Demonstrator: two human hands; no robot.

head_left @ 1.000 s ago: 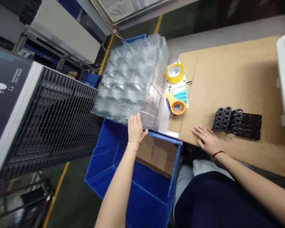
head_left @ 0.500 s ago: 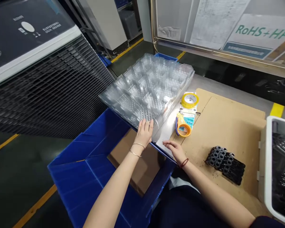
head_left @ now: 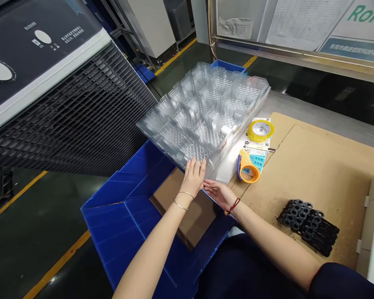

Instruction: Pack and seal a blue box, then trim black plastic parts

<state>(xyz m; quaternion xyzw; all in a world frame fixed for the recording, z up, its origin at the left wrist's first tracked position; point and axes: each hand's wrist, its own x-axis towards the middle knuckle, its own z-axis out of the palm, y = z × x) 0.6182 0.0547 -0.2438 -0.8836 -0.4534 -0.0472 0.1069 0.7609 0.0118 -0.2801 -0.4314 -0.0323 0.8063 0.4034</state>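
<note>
Forearms [head_left: 157, 245] reach in from the bottom of the view, the left crossing above a blue bin [head_left: 112, 224] with brown cardboard [head_left: 193, 232] lying inside it. Anything slipping off the near edge could drop in there. To the right, a cluster of black ring-ended parts [head_left: 308, 224] lies on a flat cardboard sheet [head_left: 324, 166]; it sits clear of both arms, though a wide elbow swing might scatter it.

The right hand [head_left: 220, 194] lies palm partly turned up, its grip loosely spread with nothing seen in it; its fingertips come up just beside the left hand [head_left: 193, 176], and whether they touch it or the plastic cannot be told. The left hand's fingers lie on the near corner of a clear plastic tray stack [head_left: 202, 116]; its thumb is hidden, so whether this grip pinches the rim or merely rests on it is unclear. The 2 thin bangles [head_left: 182, 200] on that wrist might catch an edge.

The stack seems to jut past the surface [head_left: 221, 170] over the bin, so uneven pressure on that corner could tip it or make the layers slide (thin, slick plastic gives little friction). Along its right side lie an orange tape dispenser [head_left: 251, 174], a printed sheet [head_left: 258, 160] and a yellow tape roll [head_left: 261, 131]; a sideways shove might knock them. Farther back stands a small blue container [head_left: 227, 65].
</note>
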